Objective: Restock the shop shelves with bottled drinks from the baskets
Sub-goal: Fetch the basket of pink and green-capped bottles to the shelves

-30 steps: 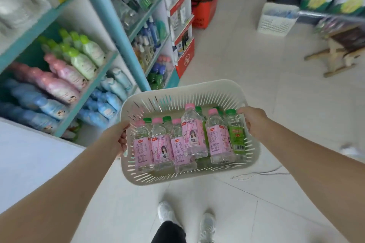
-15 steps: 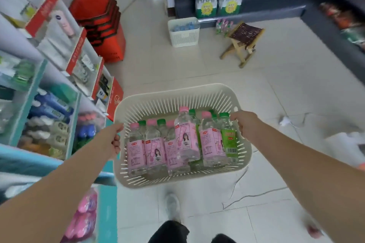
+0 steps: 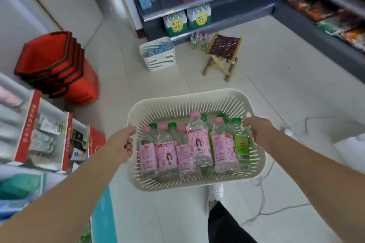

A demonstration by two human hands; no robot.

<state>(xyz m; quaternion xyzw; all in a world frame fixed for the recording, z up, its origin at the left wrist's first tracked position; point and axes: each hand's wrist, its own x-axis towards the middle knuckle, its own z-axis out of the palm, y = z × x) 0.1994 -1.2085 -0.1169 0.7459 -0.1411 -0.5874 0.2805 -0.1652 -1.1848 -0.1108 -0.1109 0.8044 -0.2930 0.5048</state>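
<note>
shop aisle: white basket [image 3: 189,95] of pink- and green-capped bottles [image 3: 198,144] hangs between fingers; left hand [image 3: 120,145], right hand [image 3: 259,131] each grip side rim. best held level, grip even, so bottles don't topple en route to dark shelf [image 3: 197,1] ahead.

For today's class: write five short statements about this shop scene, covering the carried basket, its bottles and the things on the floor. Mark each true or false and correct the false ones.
1. The left hand and right hand each grip a side of the white basket. True.
2. Every bottle in it has a blue cap. False: it holds pink-capped bottles and green-capped bottles.
3. A second basket stands on the floor with blue bottles inside. True.
4. The wooden stool lies tipped on its side. False: it stands upright on its legs.
5. The red baskets are spread out singly. False: they are nested in one stack.
</note>
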